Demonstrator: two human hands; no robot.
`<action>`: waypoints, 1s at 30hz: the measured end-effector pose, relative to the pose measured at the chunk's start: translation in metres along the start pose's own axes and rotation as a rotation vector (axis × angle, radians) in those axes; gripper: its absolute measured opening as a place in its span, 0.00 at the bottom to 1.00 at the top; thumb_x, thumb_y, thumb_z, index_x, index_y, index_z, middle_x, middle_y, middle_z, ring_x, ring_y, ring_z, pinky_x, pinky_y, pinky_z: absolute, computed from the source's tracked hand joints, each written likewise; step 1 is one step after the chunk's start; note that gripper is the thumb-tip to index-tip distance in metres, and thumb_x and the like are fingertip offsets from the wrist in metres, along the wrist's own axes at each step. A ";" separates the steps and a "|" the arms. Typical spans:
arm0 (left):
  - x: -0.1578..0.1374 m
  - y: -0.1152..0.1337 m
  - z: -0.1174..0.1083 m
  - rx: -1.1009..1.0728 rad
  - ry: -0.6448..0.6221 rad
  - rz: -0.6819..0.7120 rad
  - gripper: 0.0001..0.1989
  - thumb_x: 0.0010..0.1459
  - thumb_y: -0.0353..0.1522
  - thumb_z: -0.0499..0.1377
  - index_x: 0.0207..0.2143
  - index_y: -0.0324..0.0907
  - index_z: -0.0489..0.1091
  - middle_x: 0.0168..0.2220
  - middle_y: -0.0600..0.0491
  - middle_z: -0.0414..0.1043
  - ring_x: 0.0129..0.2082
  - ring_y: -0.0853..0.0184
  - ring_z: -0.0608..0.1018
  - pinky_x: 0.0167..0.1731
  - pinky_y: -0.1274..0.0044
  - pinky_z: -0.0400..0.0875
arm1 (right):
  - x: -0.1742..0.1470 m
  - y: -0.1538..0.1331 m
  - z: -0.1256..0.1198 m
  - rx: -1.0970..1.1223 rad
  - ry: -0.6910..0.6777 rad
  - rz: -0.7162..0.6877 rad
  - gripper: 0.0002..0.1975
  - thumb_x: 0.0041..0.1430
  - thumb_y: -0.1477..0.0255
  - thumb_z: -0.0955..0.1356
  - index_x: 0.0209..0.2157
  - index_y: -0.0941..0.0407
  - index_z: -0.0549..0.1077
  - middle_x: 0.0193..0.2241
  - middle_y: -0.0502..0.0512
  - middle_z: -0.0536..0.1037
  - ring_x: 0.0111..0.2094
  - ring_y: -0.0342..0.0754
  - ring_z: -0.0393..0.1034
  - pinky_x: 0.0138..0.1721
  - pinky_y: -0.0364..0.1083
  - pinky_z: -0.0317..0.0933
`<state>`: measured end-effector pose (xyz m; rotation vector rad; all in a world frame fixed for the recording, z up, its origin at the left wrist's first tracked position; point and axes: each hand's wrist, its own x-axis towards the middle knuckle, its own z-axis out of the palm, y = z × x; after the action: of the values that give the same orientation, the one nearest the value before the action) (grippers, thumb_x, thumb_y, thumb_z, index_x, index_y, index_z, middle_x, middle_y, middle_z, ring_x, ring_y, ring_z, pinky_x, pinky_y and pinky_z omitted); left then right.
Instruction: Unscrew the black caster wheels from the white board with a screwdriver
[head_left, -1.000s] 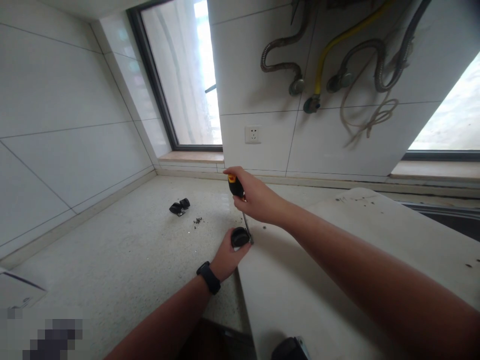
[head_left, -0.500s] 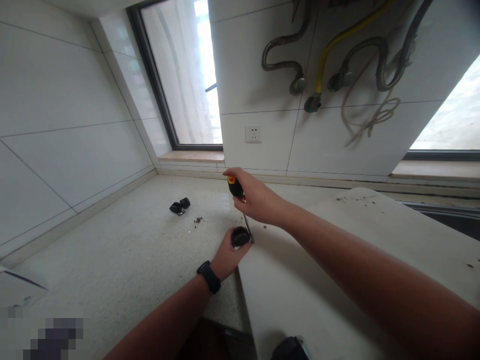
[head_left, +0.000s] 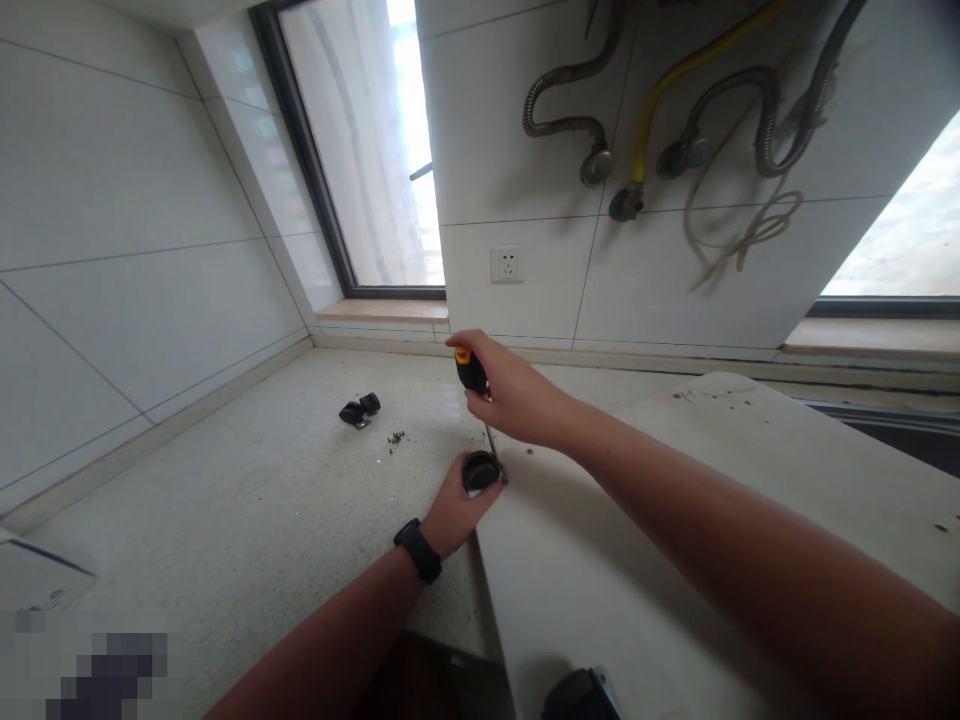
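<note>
Caster [head_left: 481,471], one, black, with a metal plate on its right side: at the left edge of the white panel [head_left: 570,585], mid-scene. Your left hand [head_left: 456,508] holds it, fingers curled around the far and left sides, thumb along the near side by the plate. Probably light, hard and sturdy; its rounded shell may be a little slippery and apt to roll or swivel. Best held by the shell, as you have it, clear of the plate.

Driver [head_left: 472,372], one, black and yellow handle. Your right hand [head_left: 514,395] is closed around it, fingers wrapped, shaft slanting near and right to the plate; whether the tip sits in a screw, you cannot tell. Likely light and stiff, with good grip at the handle; the slim shaft could slip sideways.

Screws [head_left: 396,439], small heap, left on the counter [head_left: 315,570]: tiny, easily scattered; pinch singly.

Loose caster [head_left: 360,410], black, far left of the screws. Near caster [head_left: 576,696], on the panel, cut by the frame.

Markings: no brand or label legible; dark marks on the panel's far part, unreadable.
</note>
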<state>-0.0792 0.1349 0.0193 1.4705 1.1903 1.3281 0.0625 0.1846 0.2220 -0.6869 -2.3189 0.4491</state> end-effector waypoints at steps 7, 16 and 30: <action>0.000 0.000 0.000 -0.007 -0.010 -0.008 0.20 0.60 0.40 0.68 0.49 0.41 0.69 0.48 0.44 0.76 0.49 0.56 0.77 0.57 0.61 0.69 | 0.000 0.006 0.005 -0.022 0.006 -0.041 0.32 0.56 0.80 0.66 0.63 0.54 0.60 0.57 0.64 0.72 0.43 0.52 0.72 0.44 0.52 0.66; 0.000 -0.002 0.000 -0.013 -0.002 0.000 0.20 0.59 0.41 0.69 0.48 0.42 0.70 0.46 0.46 0.77 0.48 0.57 0.77 0.55 0.62 0.70 | 0.000 0.003 0.001 -0.022 0.026 -0.019 0.32 0.56 0.80 0.66 0.62 0.53 0.60 0.57 0.63 0.72 0.42 0.51 0.72 0.43 0.51 0.66; 0.000 -0.002 0.000 -0.005 0.003 0.004 0.19 0.60 0.40 0.69 0.48 0.42 0.70 0.46 0.46 0.77 0.48 0.57 0.78 0.55 0.61 0.70 | 0.000 0.008 0.003 -0.048 0.035 -0.020 0.31 0.56 0.80 0.66 0.61 0.51 0.59 0.56 0.63 0.73 0.48 0.56 0.72 0.49 0.54 0.66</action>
<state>-0.0793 0.1355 0.0178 1.4692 1.1858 1.3356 0.0632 0.1907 0.2159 -0.6882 -2.3083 0.3710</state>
